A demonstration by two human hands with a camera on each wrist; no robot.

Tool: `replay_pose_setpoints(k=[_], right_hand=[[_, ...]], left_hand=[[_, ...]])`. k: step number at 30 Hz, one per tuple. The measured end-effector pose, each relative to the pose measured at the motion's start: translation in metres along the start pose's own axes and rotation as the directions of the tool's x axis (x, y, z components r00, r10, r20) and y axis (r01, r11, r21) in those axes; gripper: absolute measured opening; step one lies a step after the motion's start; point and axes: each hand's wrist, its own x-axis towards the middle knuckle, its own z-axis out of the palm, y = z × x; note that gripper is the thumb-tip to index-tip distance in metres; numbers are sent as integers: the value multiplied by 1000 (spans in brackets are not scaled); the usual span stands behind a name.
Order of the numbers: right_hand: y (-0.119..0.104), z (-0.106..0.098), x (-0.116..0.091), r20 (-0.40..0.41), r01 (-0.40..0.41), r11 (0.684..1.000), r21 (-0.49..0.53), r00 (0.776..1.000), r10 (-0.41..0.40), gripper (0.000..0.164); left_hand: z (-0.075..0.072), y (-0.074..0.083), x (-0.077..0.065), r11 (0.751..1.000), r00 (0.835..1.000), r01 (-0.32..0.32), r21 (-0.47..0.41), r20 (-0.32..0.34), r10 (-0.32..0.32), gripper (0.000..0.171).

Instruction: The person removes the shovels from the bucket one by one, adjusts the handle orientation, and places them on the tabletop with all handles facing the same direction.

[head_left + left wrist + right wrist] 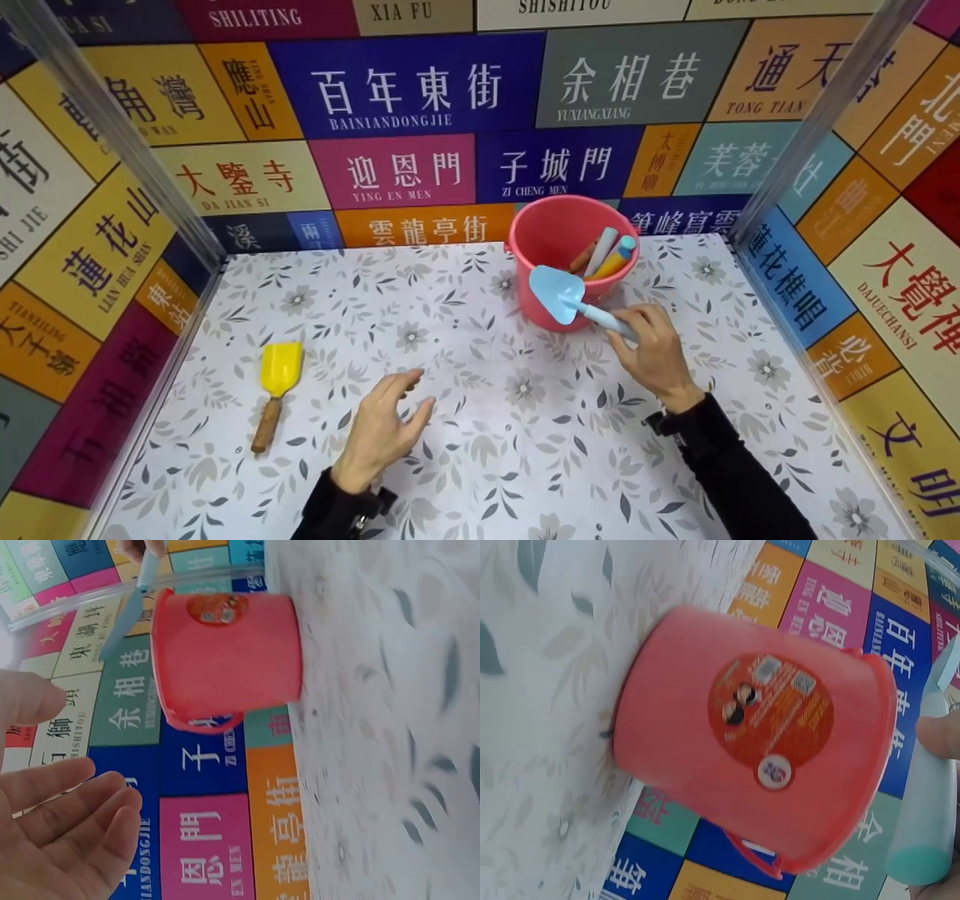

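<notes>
My right hand (654,352) grips the handle of a light blue toy trowel (559,294), its blade pointing left in front of the pink bucket (536,300). The right wrist view shows the trowel's pale handle (924,802) under my thumb, beside the bucket's rim. Inside the bucket, several tool handles (602,253) stick up, grey, yellow with a blue end, and brown. My left hand (384,431) hovers over the middle of the table with relaxed fingers, holding nothing. A yellow toy shovel (281,367) with a brown handle lies to its left.
The table (480,450) wears a white cloth with a grey leaf and flower pattern. Walls of colourful signs (405,86) close in the back and both sides, with clear strips at the corners. The bucket stands close to the back wall.
</notes>
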Motion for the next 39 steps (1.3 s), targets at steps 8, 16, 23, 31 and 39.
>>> replay_pose_setpoints(k=[8, 16, 23, 31, 39], right_hand=[[-31, 26, -10, -48, -26, 993, 111, 998, 31, 32], [-64, 51, -20, -36, -54, 977, 207, 997, 62, 35], [-85, 75, -29, -38, -29, 966, 256, 998, 41, 36], [-99, 88, -32, -72, 1, 965, 263, 997, 19, 37], [-102, 92, -33, -85, 16, 967, 253, 996, 6, 39]], left_hand=[[23, 16, 19, 992, 995, 40, -120, -84, -50, 39], [37, 26, 30, 933, 976, 187, -307, -50, -212, 35], [46, 30, 40, 772, 897, 415, -481, 72, -437, 33], [54, 33, 51, 680, 825, 484, -551, 28, -565, 26], [55, 38, 55, 718, 804, 463, -519, -95, -587, 9]])
